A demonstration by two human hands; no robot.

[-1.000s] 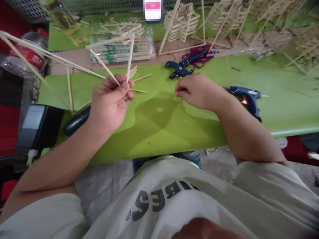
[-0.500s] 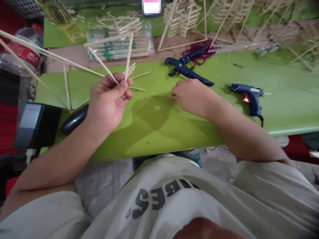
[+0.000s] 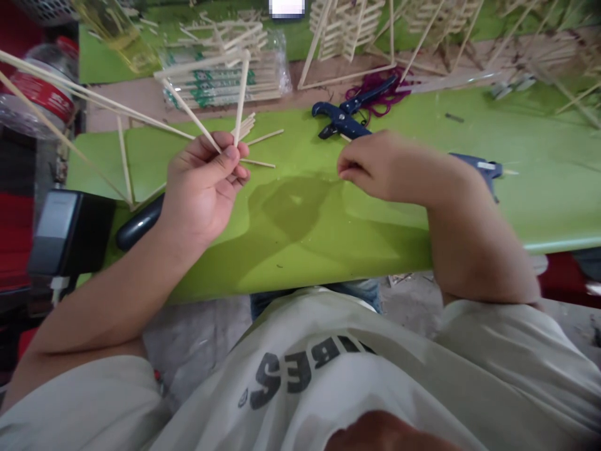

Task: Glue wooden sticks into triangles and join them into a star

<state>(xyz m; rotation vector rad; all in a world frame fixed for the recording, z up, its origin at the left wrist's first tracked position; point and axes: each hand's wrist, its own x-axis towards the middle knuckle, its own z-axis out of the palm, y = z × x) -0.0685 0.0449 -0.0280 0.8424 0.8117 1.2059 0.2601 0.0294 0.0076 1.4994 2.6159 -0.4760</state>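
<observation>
My left hand point(image 3: 204, 178) pinches a frame of thin wooden sticks point(image 3: 241, 100) where two sticks meet; its long struts reach up and off to the left. Several loose sticks point(image 3: 261, 138) lie on the green table just beyond those fingers. My right hand point(image 3: 382, 166) is closed, fingers curled under, above the table. What it holds, if anything, is hidden. Right behind it lies a blue hand cutter point(image 3: 342, 118), one handle partly covered by the hand. A blue glue gun point(image 3: 483, 166) lies to the right, mostly behind my forearm.
Plastic-wrapped sticks point(image 3: 220, 88) lie at the back, with purple string point(image 3: 382, 103) right of them. Stick structures point(image 3: 345, 28) stand farther back. A red-labelled bottle point(image 3: 40, 91), a black box point(image 3: 70, 235) and a dark rounded object point(image 3: 138, 225) are at left.
My right hand has shifted right and its wrist has bent, covering one cutter handle and much of the glue gun. The left hand and its stick frame stay nearly in place.
</observation>
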